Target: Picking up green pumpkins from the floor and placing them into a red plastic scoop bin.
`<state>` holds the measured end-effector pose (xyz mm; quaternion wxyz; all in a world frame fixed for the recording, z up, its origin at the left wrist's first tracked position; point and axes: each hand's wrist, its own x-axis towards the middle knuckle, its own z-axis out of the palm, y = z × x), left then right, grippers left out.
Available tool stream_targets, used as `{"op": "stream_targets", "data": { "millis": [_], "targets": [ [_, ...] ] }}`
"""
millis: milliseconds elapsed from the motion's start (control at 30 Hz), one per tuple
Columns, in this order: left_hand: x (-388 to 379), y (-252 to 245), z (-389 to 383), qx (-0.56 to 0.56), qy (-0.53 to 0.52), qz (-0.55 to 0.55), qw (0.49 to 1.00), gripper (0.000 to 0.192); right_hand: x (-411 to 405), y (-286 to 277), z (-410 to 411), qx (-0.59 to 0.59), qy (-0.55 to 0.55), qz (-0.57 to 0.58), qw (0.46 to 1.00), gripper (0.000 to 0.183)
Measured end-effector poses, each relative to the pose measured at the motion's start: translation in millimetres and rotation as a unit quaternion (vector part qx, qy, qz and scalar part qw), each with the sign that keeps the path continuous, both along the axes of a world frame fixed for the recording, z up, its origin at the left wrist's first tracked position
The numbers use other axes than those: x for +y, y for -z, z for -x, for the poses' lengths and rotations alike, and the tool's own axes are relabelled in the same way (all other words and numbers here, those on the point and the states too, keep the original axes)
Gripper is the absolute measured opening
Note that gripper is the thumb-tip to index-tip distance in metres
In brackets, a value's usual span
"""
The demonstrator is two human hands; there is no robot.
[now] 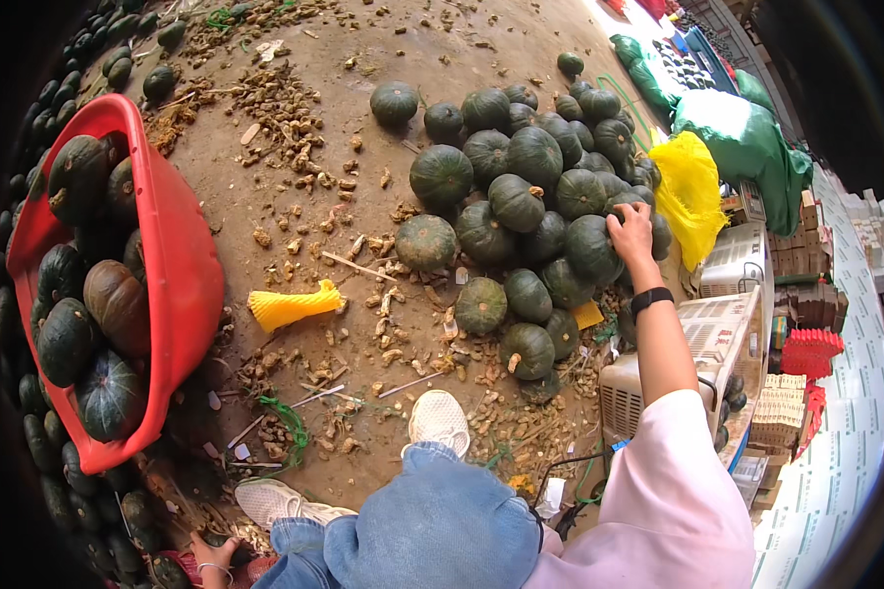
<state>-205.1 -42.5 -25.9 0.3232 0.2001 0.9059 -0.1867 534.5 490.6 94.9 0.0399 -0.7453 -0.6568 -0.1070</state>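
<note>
My right hand (631, 230), with a black band on its wrist, curls its fingers against the right side of a dark green pumpkin (594, 249). That pumpkin lies at the right of a heap of similar green pumpkins (516, 203) on the ground. At the lower left edge, my left hand (215, 554), wearing a bangle, has its fingers spread beside red mesh (254, 570) and dark pumpkins. The picture's rim cuts off its forearm, and its grip is unclear. To the left, a red plastic tub (184, 272) tilts, holding several pumpkins (118, 305), one of them brownish.
Yellow foam netting (295, 305) lies among dried debris (283, 110) and sticks. More pumpkins (40, 442) line the left edge. On the right stand pale plastic crates (622, 394), a yellow mesh sack (683, 188), green bags (737, 136) and stacked cartons (781, 405).
</note>
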Motion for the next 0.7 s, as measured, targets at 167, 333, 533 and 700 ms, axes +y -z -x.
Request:
{"op": "stream_targets", "data": {
  "millis": [167, 333, 533, 700],
  "targets": [
    [-44, -10, 30, -0.188, -0.199, -0.242, 0.931, 0.059, 24, 4, 30, -0.039, 0.056, 0.126, 0.99, 0.039],
    [7, -73, -22, -0.375, -0.555, -0.462, 0.581, 0.072, 49, -23, 99, 0.139, -0.167, 0.074, 0.973, 0.037],
    [98, -78, -17, -0.483, -0.427, -0.578, 0.5, 0.071, 0, -27, 251, 0.24, -0.417, 0.113, 0.869, 0.032],
    [165, -43, -8, -0.269, -0.403, -0.536, 0.691, 0.085, -66, -35, 351, 0.217, -0.502, 0.211, 0.81, 0.031]
  ]
}}
